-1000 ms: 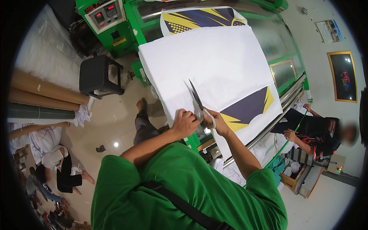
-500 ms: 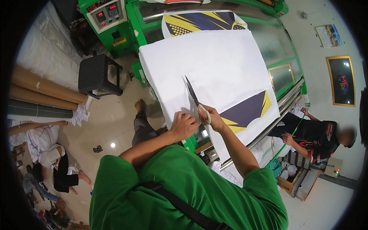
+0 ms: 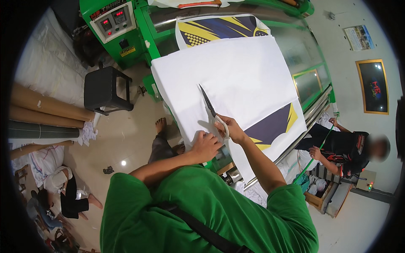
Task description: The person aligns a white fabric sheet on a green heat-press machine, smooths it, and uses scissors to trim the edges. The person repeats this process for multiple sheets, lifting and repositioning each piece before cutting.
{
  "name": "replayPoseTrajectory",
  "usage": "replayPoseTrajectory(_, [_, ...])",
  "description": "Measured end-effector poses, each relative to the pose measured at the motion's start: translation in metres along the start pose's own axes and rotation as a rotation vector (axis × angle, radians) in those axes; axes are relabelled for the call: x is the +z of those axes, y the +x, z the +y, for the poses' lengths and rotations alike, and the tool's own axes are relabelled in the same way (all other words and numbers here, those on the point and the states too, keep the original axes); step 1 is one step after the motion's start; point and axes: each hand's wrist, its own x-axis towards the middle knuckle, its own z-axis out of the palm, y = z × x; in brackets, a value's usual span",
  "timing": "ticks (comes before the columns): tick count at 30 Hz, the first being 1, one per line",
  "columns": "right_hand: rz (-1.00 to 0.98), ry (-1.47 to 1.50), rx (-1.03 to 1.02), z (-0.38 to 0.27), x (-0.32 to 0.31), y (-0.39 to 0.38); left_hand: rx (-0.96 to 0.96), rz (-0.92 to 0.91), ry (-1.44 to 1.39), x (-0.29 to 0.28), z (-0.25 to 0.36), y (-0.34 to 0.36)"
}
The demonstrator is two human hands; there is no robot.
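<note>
My right hand (image 3: 230,128) grips scissors (image 3: 206,99) by their pale, wrapped handles. The dark blades lie together and point away from me over a large white sheet (image 3: 228,67). Close beside it, my left hand (image 3: 206,147) has its fingers bent in at the sheet's near edge and seems to pinch it; the fingertips are partly hidden. From under the white sheet show printed pieces in navy and yellow, one at the far end (image 3: 219,28) and one at the right (image 3: 270,126).
The sheets lie on a green machine (image 3: 147,25) with a control panel. A black stool (image 3: 107,90) and fabric rolls (image 3: 50,105) stand left. At right, a person (image 3: 337,152) holds a green strip; another person (image 3: 71,194) sits on the floor at lower left.
My left hand has shifted slightly right and toward me, closer to the right hand. The scissors are still in my right hand, and the whole view has moved slightly.
</note>
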Motion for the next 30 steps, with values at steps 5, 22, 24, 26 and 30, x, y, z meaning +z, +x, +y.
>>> replayPoseTrajectory(5, [-0.067, 0.037, 0.012, -0.031, 0.000, 0.015, 0.022, -0.347, -0.088, -0.021, -0.008, 0.014])
replayPoseTrajectory(22, [0.012, 0.026, 0.070, -0.068, 0.014, 0.063, 0.057, -0.750, -0.463, -0.048, -0.049, 0.047])
replayPoseTrajectory(24, [0.008, -0.016, 0.035, -0.066, 0.015, 0.066, 0.035, -0.750, -0.529, -0.047, -0.053, 0.050])
replayPoseTrajectory(26, [0.011, -0.049, 0.022, -0.063, 0.016, 0.066, -0.008, -0.727, -0.628, -0.047, -0.060, 0.052])
replayPoseTrajectory(30, [-0.004, -0.027, 0.032, -0.054, 0.013, 0.065, -0.092, -0.551, -0.526, -0.067, -0.089, 0.052])
